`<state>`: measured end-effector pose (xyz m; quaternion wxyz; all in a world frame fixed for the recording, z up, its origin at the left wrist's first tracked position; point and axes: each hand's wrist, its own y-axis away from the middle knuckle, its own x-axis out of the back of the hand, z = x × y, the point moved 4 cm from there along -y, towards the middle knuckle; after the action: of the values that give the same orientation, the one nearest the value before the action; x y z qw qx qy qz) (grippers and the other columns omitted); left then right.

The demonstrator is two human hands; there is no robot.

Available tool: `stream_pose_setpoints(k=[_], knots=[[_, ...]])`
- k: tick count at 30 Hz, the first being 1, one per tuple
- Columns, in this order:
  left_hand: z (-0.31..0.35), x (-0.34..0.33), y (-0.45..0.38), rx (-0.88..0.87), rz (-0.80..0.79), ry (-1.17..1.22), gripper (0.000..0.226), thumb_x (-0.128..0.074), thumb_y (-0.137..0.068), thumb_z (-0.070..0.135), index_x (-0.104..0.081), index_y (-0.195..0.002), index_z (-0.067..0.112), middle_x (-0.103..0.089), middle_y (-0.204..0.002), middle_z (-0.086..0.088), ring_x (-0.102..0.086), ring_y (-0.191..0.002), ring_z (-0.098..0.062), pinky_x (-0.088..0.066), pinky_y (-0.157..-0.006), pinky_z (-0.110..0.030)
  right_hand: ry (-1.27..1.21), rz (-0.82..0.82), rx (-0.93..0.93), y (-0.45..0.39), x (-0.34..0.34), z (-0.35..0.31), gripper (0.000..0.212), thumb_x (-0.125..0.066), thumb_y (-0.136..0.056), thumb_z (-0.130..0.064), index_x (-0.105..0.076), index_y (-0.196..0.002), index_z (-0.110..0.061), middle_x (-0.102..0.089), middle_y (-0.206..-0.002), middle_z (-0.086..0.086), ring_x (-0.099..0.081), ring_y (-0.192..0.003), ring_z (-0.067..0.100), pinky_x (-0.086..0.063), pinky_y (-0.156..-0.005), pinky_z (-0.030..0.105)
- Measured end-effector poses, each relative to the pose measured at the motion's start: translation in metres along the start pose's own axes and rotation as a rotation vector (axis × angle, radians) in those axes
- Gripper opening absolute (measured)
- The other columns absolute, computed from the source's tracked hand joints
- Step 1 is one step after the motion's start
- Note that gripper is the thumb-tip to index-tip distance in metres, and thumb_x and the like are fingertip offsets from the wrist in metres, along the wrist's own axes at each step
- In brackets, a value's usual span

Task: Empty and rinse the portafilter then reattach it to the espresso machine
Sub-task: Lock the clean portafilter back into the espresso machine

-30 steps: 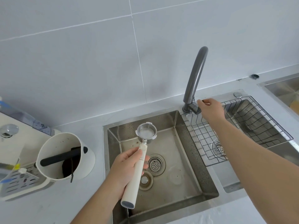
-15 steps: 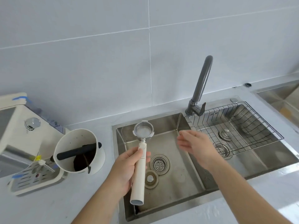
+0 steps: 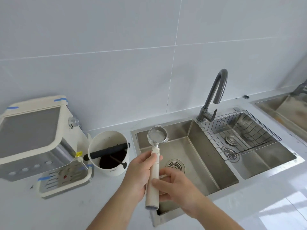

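The portafilter (image 3: pixel 157 134) has a round steel basket, which looks empty, and a long cream handle. It is held over the left edge of the steel sink (image 3: pixel 206 165), basket away from me and facing up. My left hand (image 3: pixel 138 175) wraps the handle from the left. My right hand (image 3: pixel 176 186) touches the lower handle from the right, fingers curled onto it. The cream espresso machine (image 3: pixel 33 140) stands at the far left on the counter. No water runs from the grey faucet (image 3: pixel 214 95).
A white knock box (image 3: pixel 108 153) with a black bar and dark grounds inside sits between the machine and the sink. A wire rack (image 3: pixel 239 133) lies over the right basin. A second sink (image 3: pixel 285 110) is at the far right.
My right hand left the faucet lever, crossed the sink and reached the portafilter handle. The view swung left, bringing the espresso machine into sight.
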<state>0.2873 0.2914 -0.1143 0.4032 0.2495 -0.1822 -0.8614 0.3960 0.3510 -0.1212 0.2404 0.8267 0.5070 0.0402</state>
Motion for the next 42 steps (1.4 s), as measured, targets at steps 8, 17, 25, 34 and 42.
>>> stream_pose_setpoints(k=[8,17,25,34,42], knots=[[0.008,0.066,0.029,-0.061,-0.042,-0.078,0.013,-0.067,-0.088,0.020,-0.079,-0.092,0.017,-0.071,-0.089,0.000,-0.061,-0.083,-0.019,-0.047,-0.080,-0.033,0.011,0.037,-0.001,0.016,-0.069,0.011,0.022,-0.069,-0.091,-0.002,-0.064,-0.112,0.004,-0.073,-0.076,0.010,-0.073,-0.072,0.021,-0.058,-0.061,0.027],[0.010,0.158,0.054,-0.118,-0.063,-0.165,0.012,-0.071,-0.082,0.022,-0.079,-0.089,0.017,-0.067,-0.075,0.003,-0.057,-0.077,-0.017,-0.048,-0.085,-0.038,0.053,0.013,-0.034,0.019,-0.146,0.037,0.032,-0.076,-0.077,-0.014,-0.065,-0.104,-0.001,-0.064,-0.066,0.004,-0.066,-0.068,0.021,-0.058,-0.063,0.034],[0.015,0.240,0.072,-0.106,0.010,-0.197,0.007,-0.074,-0.081,0.022,-0.080,-0.083,0.020,-0.068,-0.077,0.000,-0.057,-0.076,-0.016,-0.049,-0.077,-0.031,0.043,-0.054,-0.103,0.006,-0.213,0.060,0.028,-0.074,-0.078,-0.013,-0.063,-0.103,-0.005,-0.067,-0.082,0.011,-0.070,-0.079,0.033,-0.057,-0.069,0.040],[0.011,0.297,0.090,-0.084,0.086,-0.332,0.008,-0.072,-0.080,0.023,-0.080,-0.081,0.024,-0.074,-0.078,0.003,-0.064,-0.071,-0.007,-0.051,-0.076,-0.028,0.050,-0.286,-0.217,-0.006,-0.256,0.086,0.049,-0.072,-0.074,-0.001,-0.061,-0.122,-0.006,-0.070,-0.098,0.010,-0.071,-0.087,0.033,-0.057,-0.077,0.049],[0.058,0.338,0.111,-0.179,0.168,-0.552,0.011,-0.074,-0.076,0.036,-0.076,-0.084,0.029,-0.077,-0.090,-0.004,-0.067,-0.077,-0.014,-0.054,-0.080,-0.034,0.071,-0.334,-0.286,-0.024,-0.268,0.103,0.047,-0.071,-0.072,0.001,-0.058,-0.117,-0.004,-0.068,-0.096,0.012,-0.071,-0.086,0.033,-0.058,-0.063,0.039]])
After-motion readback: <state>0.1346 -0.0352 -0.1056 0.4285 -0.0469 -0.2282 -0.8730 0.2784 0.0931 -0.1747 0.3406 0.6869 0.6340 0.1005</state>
